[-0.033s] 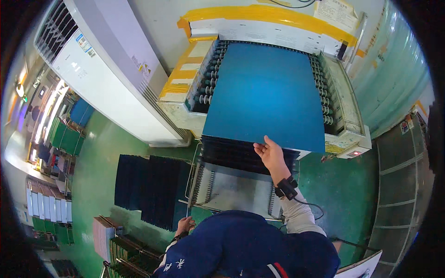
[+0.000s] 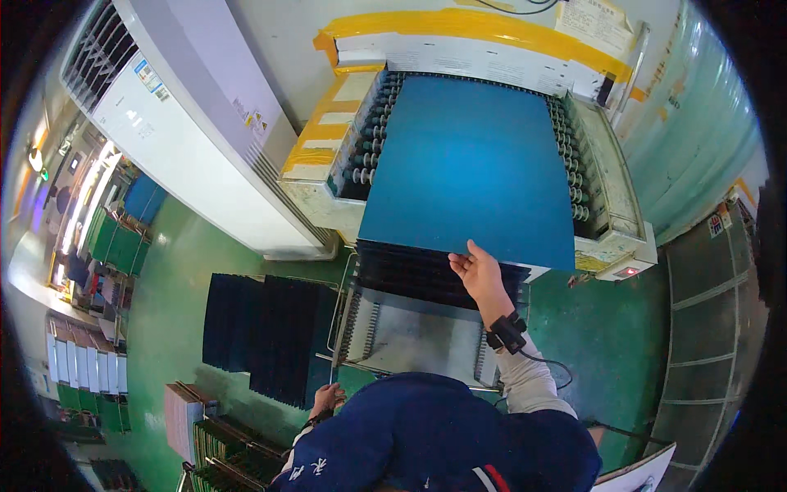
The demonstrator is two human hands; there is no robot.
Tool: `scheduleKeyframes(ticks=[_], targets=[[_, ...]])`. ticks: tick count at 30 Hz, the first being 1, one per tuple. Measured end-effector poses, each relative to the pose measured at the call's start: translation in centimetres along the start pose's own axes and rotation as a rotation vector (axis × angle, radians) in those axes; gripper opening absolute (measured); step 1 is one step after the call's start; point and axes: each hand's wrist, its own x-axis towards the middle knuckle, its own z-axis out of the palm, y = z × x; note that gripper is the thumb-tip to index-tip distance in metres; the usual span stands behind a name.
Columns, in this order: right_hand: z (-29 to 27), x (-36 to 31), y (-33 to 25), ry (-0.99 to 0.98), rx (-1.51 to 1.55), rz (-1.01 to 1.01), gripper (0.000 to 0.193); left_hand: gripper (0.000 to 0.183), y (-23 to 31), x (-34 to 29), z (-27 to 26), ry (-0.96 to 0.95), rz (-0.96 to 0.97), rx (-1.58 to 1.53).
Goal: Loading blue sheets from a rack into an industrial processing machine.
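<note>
A large flat blue panel (image 2: pixel 471 164) lies on the roller conveyor (image 2: pixel 364 164), its near edge sticking out over the front. My right hand (image 2: pixel 477 275) is at that near edge, fingers loosely bent and apart, with nothing visibly gripped; whether the fingertips touch the panel I cannot tell. Under the edge, several dark panels stand close together in a metal rack (image 2: pixel 418 332) with toothed side strips. Low and to the left, my left hand (image 2: pixel 328 398) hangs beside the rack's left rail, fingers partly spread and holding nothing I can see.
More dark panels (image 2: pixel 266 336) stand in a row on the green floor left of the rack. A tall white air conditioner (image 2: pixel 197 156) is beside the conveyor. Stacked boards (image 2: pixel 184 418) are at lower left, a grey mesh-panel frame (image 2: pixel 705 328) at right. A cable (image 2: pixel 557 363) hangs from my right wrist device.
</note>
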Motion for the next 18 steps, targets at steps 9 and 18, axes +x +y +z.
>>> scheduleKeyframes(ticks=[9, 18], targets=[[0.0, 0.2, 0.0, -0.003, 0.007, -0.004, 0.021, 0.025, 1.4, -0.9, 0.5, 0.030, -0.111, -0.035], [0.1, 0.1, 0.1, -0.002, 0.015, -0.002, 0.022, 0.027, 1.5, -0.5, 0.6, 0.049, -0.220, -0.138]])
